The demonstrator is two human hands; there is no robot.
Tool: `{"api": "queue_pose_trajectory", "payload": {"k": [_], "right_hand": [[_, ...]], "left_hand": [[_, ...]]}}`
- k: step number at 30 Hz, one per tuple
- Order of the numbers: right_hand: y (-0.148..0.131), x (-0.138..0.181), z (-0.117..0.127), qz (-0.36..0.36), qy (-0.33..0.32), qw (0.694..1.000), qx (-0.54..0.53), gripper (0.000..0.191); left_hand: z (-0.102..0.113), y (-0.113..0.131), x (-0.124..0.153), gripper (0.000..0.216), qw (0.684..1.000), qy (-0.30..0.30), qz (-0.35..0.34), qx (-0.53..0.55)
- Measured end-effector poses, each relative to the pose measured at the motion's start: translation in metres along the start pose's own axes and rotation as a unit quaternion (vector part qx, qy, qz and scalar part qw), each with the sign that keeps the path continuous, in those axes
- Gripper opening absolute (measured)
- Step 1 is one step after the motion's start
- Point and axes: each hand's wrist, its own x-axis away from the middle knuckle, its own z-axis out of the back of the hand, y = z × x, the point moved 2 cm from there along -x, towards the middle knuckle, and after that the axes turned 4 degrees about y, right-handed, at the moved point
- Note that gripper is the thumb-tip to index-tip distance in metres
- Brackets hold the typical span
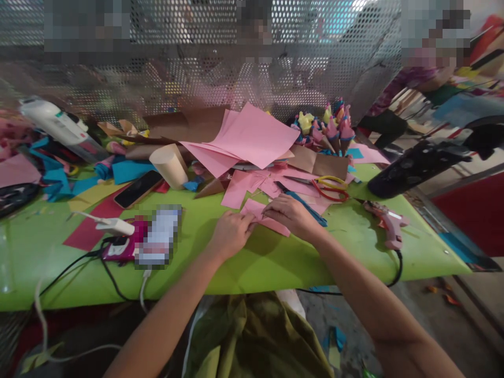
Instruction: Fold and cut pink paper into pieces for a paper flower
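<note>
My left hand [233,232] pinches the left side of a small pink paper piece [275,224] above the green table [252,268]. On the paper's upper right edge, my right hand [290,214] has its fingers closed, with a small dark tip showing at them that I cannot make out. Just beyond my right hand lies a blue-handled cutter [305,205]. Scissors with red and yellow handles [331,188] rest behind it on pink scraps [236,188]. A stack of pink sheets [252,139] lies farther back.
A pink glue gun [389,223] and a dark bottle [413,168] are on the right. To the left are a cardboard tube [169,165], a black phone [137,189], a charging phone [159,236] and a white spray can [59,126]. Paper flowers [331,126] stand behind, before a perforated metal panel [197,73].
</note>
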Motion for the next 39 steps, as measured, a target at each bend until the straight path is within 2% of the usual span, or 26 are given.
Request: {"api": "queue_pose_trajectory", "payload": {"k": [11,21,31,39], "right_hand": [[0.0062,0.0001,-0.0045,-0.040,-0.013,0.999,-0.009,0.027],[0.0098,0.0009,-0.0051,-0.084,-0.008,0.995,-0.045,0.031],[0.0059,-0.0008,-0.0027,-0.113,0.022,0.984,-0.134,0.029],[0.0097,0.0006,-0.0026,-0.085,0.048,0.993,-0.067,0.022]], "left_hand": [[-0.0024,0.0024,-0.0016,0.035,0.999,0.000,-0.013,-0.032],[-0.0039,0.0030,-0.0021,0.033,0.999,0.044,-0.027,-0.001],[0.0035,0.0054,-0.0048,0.032,0.997,0.043,0.028,0.059],[0.0017,0.0009,-0.0010,0.033,0.994,0.061,0.038,0.086]]}}
